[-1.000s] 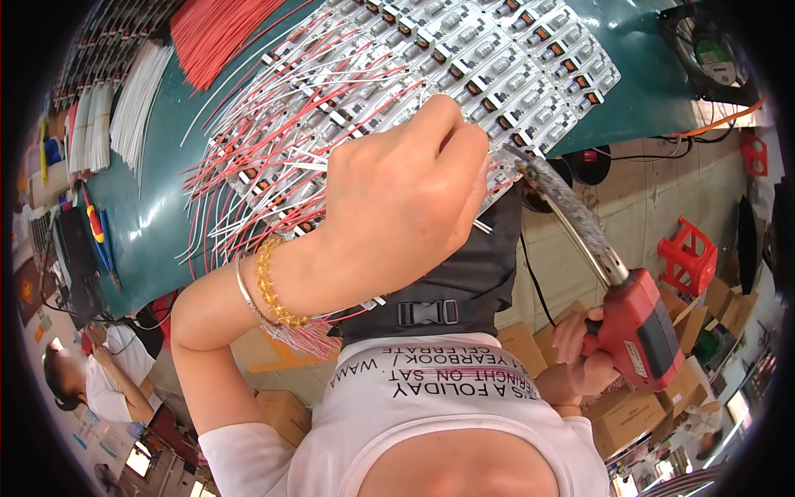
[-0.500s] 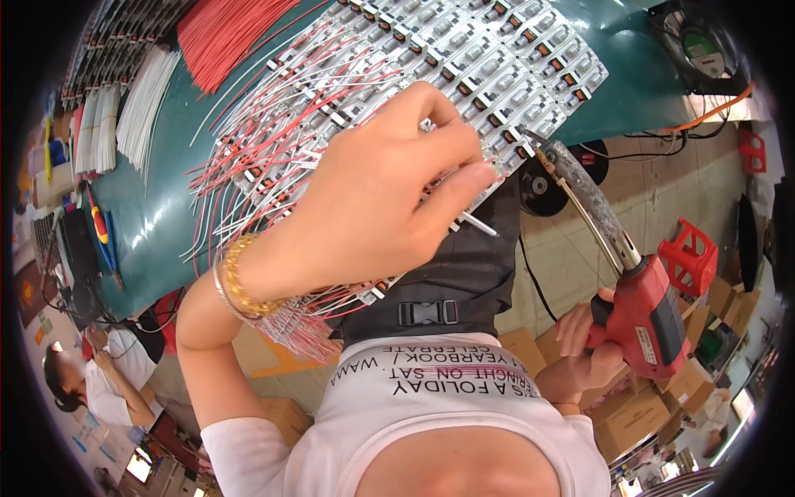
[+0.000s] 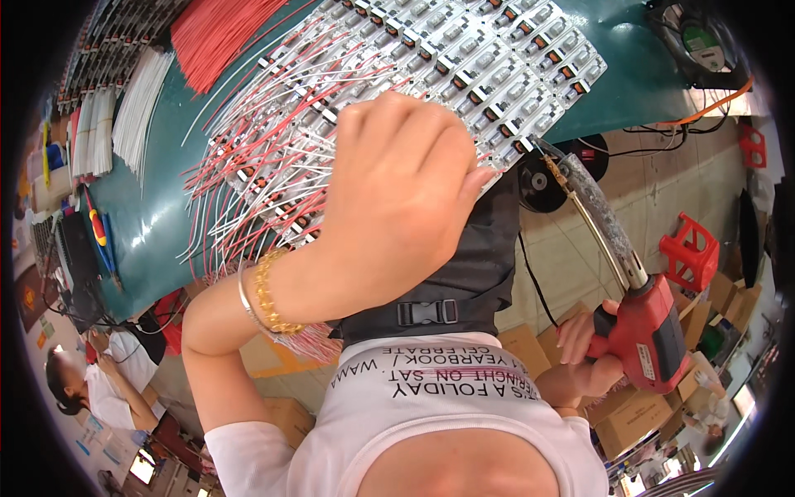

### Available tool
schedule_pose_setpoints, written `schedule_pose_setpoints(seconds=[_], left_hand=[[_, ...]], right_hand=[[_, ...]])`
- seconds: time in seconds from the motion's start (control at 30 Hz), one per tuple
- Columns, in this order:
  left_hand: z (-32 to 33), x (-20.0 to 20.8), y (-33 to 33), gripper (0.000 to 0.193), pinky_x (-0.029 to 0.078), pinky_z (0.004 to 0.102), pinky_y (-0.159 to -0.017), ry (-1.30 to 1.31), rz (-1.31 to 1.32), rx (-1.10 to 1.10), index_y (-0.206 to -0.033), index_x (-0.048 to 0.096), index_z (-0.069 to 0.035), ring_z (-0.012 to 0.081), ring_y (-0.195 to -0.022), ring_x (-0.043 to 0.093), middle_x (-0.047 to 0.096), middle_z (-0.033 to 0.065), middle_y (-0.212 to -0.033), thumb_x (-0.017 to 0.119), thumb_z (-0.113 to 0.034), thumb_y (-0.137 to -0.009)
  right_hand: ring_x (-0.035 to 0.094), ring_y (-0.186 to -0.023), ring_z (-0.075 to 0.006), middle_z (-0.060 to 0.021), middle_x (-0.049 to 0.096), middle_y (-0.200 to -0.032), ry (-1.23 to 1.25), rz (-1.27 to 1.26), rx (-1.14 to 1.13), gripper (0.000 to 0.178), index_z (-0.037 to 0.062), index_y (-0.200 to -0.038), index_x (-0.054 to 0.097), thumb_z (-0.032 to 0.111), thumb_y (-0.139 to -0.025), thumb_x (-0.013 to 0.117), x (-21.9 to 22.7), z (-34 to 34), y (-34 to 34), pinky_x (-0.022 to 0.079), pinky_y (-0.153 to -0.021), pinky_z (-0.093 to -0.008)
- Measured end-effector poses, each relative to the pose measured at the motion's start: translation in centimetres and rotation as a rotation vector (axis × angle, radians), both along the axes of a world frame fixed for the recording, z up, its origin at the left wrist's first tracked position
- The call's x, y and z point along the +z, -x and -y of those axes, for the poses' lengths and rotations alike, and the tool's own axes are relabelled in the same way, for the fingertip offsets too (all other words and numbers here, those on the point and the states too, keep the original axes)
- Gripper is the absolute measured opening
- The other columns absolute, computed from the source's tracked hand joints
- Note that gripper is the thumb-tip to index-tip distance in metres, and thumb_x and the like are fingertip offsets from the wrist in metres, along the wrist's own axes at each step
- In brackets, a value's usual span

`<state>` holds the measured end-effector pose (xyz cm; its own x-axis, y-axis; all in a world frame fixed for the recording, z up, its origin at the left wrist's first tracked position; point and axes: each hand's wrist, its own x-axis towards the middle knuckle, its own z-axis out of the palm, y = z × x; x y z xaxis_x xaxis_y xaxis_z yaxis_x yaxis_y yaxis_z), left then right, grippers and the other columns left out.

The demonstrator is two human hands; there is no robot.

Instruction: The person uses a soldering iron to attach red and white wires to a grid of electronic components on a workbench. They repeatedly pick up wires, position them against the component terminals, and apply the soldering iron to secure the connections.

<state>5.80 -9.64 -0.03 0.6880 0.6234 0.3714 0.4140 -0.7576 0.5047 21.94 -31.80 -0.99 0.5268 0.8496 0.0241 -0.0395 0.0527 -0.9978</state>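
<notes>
My left hand (image 3: 397,215) is raised close to the camera with its fingers curled shut, and a gold bracelet (image 3: 269,294) is on the wrist. It covers the near edge of a panel of small circuit boards (image 3: 497,58) that has many red and white wires (image 3: 248,182) fanning off it. The thin solder wire seen between these fingers a moment ago is hidden behind the hand. My right hand (image 3: 588,356) grips a red soldering gun (image 3: 650,331). Its long barrel slants up to the panel's near edge, by my left fingertips.
The panel lies on a green table (image 3: 157,224) with a bundle of red wires (image 3: 219,33) and white wires (image 3: 137,116) at the far left. A fan (image 3: 700,41) sits at the far right. Below are a red stool (image 3: 691,248), cardboard boxes (image 3: 638,414) and another person (image 3: 83,385).
My left hand has turned and closed into a tighter curl over the panel's edge, hiding the thin wire. The soldering gun has stayed at the same edge.
</notes>
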Motion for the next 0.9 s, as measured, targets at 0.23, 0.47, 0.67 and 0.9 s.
schedule_pose_setpoints(seconds=[0.23, 0.47, 0.67, 0.9], left_hand=[[0.4, -1.2, -0.6, 0.019, 0.033, 0.0349, -0.071, -0.081, 0.014, 0.033, -0.072, 0.051, -0.007, 0.0234, -0.078, 0.051, 0.058, 0.0045, -0.083, 0.069, -0.002, -0.070], [0.4, -1.2, -0.8, 0.019, 0.034, 0.0363, -0.073, -0.135, -0.021, 0.026, -0.072, 0.050, -0.007, 0.0238, -0.078, 0.051, 0.058, 0.0047, -0.084, 0.069, -0.002, -0.069], [0.4, -1.3, -0.8, 0.019, 0.034, 0.0365, -0.074, -0.141, -0.010, 0.019, -0.072, 0.050, -0.007, 0.0241, -0.079, 0.051, 0.057, 0.0049, -0.084, 0.068, -0.002, -0.069], [0.3, -1.3, -0.6, 0.019, 0.034, 0.0363, -0.073, -0.124, -0.011, 0.019, -0.071, 0.050, -0.007, 0.0240, -0.078, 0.051, 0.057, 0.0051, -0.084, 0.069, -0.003, -0.070]], right_hand=[[0.042, -0.039, -0.0103, 0.0012, 0.044, -0.049, 0.068, 0.017, 0.013, 0.077, -0.0065, -0.122, 0.040, 0.058, -0.083, 0.055, -0.4, 0.9, 0.2, 0.038, -0.042, -0.0251], [0.042, -0.039, -0.0103, 0.0012, 0.044, -0.049, 0.089, 0.033, 0.015, 0.078, -0.0063, -0.122, 0.041, 0.058, -0.082, 0.056, -0.8, 1.3, 0.3, 0.038, -0.042, -0.0252], [0.042, -0.039, -0.0103, 0.0013, 0.044, -0.049, 0.122, 0.090, 0.013, 0.078, -0.0061, -0.122, 0.041, 0.059, -0.081, 0.057, -1.1, 1.9, 0.2, 0.038, -0.042, -0.0254], [0.042, -0.039, -0.0104, 0.0016, 0.044, -0.049, 0.077, -0.025, 0.027, 0.079, -0.0064, -0.123, 0.041, 0.058, -0.081, 0.058, -0.6, 1.2, 0.6, 0.038, -0.042, -0.0254]])
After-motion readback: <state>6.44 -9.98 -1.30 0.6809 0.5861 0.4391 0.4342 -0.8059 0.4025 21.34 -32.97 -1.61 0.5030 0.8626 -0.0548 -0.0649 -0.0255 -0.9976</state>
